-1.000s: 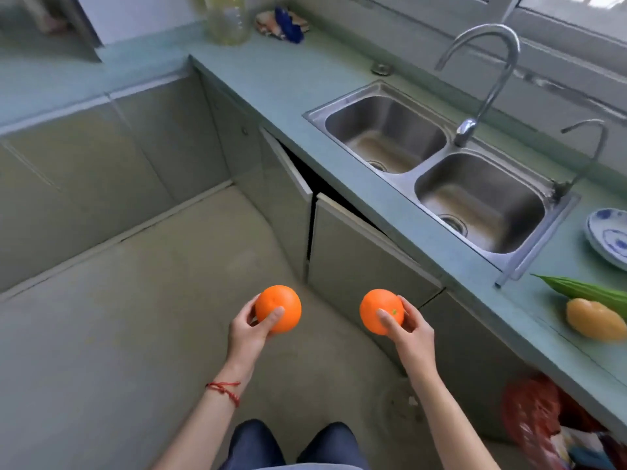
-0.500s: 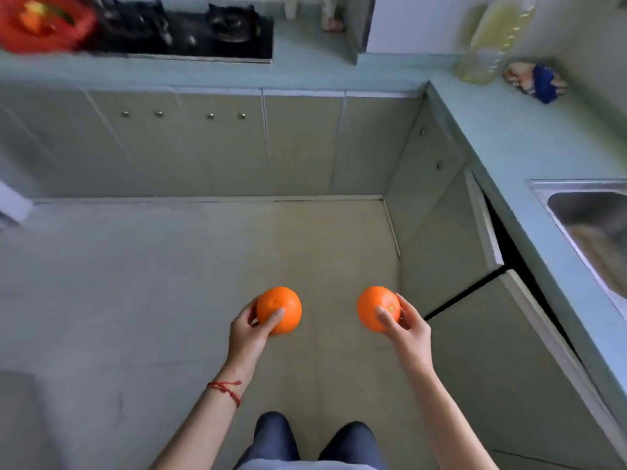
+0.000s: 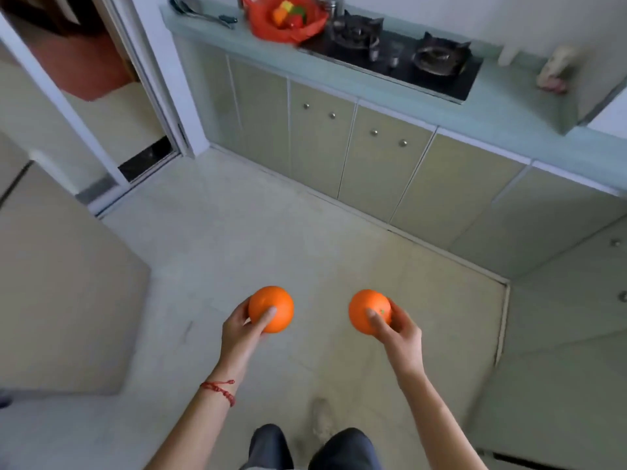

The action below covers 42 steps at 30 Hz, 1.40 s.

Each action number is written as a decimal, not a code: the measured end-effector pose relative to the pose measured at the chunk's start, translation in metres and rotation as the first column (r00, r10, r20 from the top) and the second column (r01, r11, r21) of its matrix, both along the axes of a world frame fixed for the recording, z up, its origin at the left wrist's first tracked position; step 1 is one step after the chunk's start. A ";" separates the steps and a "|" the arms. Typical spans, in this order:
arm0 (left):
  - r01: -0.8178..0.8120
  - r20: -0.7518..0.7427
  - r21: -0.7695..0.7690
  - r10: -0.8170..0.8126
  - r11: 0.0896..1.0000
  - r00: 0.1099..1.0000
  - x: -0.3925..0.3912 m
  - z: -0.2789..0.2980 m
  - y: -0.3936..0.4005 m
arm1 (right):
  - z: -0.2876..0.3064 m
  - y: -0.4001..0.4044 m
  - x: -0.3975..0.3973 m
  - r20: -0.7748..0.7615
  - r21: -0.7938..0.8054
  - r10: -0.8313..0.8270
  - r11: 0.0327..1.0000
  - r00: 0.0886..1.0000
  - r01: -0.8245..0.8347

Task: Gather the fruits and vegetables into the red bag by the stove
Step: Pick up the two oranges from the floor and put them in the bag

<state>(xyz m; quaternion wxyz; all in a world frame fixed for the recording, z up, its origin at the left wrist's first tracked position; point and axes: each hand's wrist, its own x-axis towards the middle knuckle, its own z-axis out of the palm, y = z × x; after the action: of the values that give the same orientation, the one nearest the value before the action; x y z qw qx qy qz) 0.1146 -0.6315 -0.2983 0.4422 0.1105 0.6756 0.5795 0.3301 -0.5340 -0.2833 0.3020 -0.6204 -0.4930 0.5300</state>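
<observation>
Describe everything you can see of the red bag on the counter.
The red bag looks like thin, crinkled plastic, slumped open with its mouth upward. It sits on the pale green countertop, at the left end of the black gas stove, its edge against it. Inside show blurred orange, yellow, green and red items. No hand touches it.

Orange fruits (image 3: 271, 308), red bag (image 3: 286, 20)

You find no readable text, label, brand, number or sign anywhere here, neither on the red bag (image 3: 286, 20) nor on the stove (image 3: 400, 54) just to its right nor on the cabinet doors below it.
</observation>
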 end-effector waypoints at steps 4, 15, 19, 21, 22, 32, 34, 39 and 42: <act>-0.104 -0.003 -0.006 0.104 0.995 0.995 -0.006 -0.001 0.012 | 0.001 0.032 -0.018 0.002 0.007 0.125 0.992 0.992 -0.125; -0.208 -0.006 0.011 0.208 0.978 0.978 -0.016 -0.005 0.068 | 0.001 0.104 -0.047 -0.032 -0.023 0.227 0.973 0.973 -0.228; -0.220 -0.014 0.012 0.220 0.975 0.975 -0.044 -0.008 0.097 | -0.003 0.136 -0.078 -0.039 -0.022 0.235 0.972 0.971 -0.236; -0.225 -0.024 0.013 0.225 0.974 0.974 -0.063 -0.009 0.115 | -0.005 0.155 -0.097 -0.048 -0.020 0.236 0.971 0.971 -0.237; -0.227 -0.026 0.016 0.227 0.974 0.973 -0.073 -0.009 0.125 | -0.006 0.166 -0.108 -0.054 -0.018 0.235 0.972 0.971 -0.236; -0.256 -0.079 -0.027 0.253 0.966 0.964 -0.228 -0.010 0.249 | -0.010 0.289 -0.259 -0.126 -0.032 0.200 0.978 0.972 -0.206; -0.247 -0.087 -0.021 0.245 0.969 0.966 -0.262 -0.004 0.274 | -0.010 0.315 -0.289 -0.128 -0.026 0.183 0.982 0.975 -0.188; -0.246 -0.108 -0.013 0.243 0.969 0.964 -0.326 0.003 0.335 | -0.008 0.371 -0.348 -0.149 -0.025 0.140 0.989 0.979 -0.146; -0.262 -0.101 -0.023 0.259 0.965 0.961 -0.355 0.003 0.370 | -0.008 0.406 -0.375 -0.150 -0.031 0.140 0.989 0.979 -0.147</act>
<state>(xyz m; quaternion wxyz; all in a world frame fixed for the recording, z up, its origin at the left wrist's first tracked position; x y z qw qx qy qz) -0.2402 -0.2610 -0.2955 0.3307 0.0407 0.7154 0.6142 -0.0453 -0.1282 -0.2909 0.2854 -0.5485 -0.5014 0.6052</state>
